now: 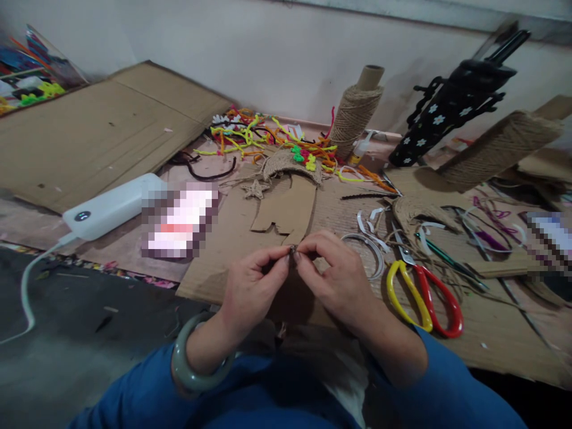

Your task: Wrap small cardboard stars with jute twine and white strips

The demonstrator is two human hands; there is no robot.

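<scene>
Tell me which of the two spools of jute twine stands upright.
The brown jute twine spool behind the colourful pipe cleaners stands upright; the other spool, far right, leans steeply.

yellow-and-red scissors (424, 292), blue sleeves (429, 387), white power bank (114, 205)

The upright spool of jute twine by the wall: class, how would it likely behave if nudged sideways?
The jute spool stands tall and narrow on end, so it could probably tip. Once down, its round body would likely roll. The rough wound twine looks grippy, not slippery.
</scene>
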